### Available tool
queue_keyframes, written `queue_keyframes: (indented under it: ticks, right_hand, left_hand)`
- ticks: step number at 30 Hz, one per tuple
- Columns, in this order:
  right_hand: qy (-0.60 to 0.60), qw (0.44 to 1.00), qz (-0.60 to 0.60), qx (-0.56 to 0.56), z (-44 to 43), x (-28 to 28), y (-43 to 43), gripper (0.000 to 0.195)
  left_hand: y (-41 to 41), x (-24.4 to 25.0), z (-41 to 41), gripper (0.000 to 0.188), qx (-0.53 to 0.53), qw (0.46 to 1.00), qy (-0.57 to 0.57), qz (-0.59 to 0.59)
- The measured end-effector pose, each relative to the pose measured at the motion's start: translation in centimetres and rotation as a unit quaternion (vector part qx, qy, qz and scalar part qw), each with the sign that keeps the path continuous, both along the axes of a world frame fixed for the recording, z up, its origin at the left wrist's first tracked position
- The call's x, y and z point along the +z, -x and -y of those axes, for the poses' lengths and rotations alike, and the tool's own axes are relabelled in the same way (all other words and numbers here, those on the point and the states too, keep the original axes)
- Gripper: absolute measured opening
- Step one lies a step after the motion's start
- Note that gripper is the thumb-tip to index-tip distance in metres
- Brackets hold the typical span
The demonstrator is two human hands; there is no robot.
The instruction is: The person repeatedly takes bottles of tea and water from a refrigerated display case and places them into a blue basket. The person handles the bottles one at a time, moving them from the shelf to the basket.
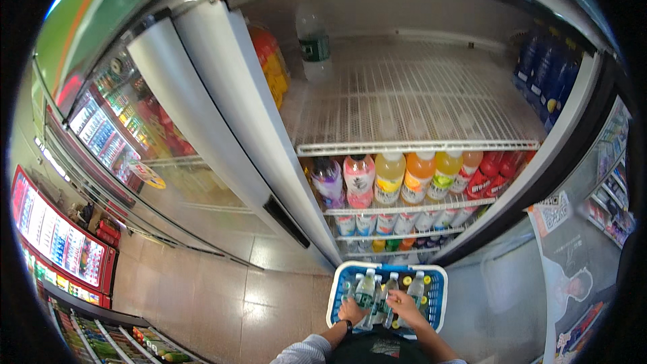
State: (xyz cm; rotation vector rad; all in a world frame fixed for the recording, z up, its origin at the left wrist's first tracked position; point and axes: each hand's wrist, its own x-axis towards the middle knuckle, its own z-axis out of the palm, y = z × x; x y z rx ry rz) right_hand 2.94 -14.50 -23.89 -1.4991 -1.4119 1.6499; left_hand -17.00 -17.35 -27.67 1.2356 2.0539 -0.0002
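Observation:
A blue plastic basket with a white rim stands before me at the foot of the open drinks fridge, with several bottles in it. My left hand is closed around the lower part of a clear water bottle with a green label. Beside it, my right hand has its fingers on another clear plastic bottle. A similar bottle stands upright to the right of that hand. Yellow-capped bottles sit lower in the basket, partly hidden.
Above the basket, a white wire shelf bears a lone water bottle, with dark blue bottles at its right. Coloured drinks line the shelf below. A sliding door frame borders the left; a glass panel is at right.

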Motion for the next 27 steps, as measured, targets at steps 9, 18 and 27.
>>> queue_keyframes:
  ticks: [9, 18, 27]
  right_hand:
    - [-0.144, 0.958, -0.247, 0.013, -10.3, 21.7, 4.7, 0.028]
    - [-0.613, 0.784, -0.067, -0.074, -29.7, 45.5, 14.3, 0.045]
    - [-0.625, 0.775, -0.039, -0.089, -42.2, 47.4, 22.0, 0.095]
  left_hand:
    - [2.1, 10.3, -5.8, 0.052, -0.119, 0.902, -0.396, 0.124]
    - [4.0, 41.2, -20.4, 0.053, -0.156, 0.677, -0.716, -0.069]
    - [4.7, 40.4, -21.5, 0.053, -0.189, 0.687, -0.696, -0.087]
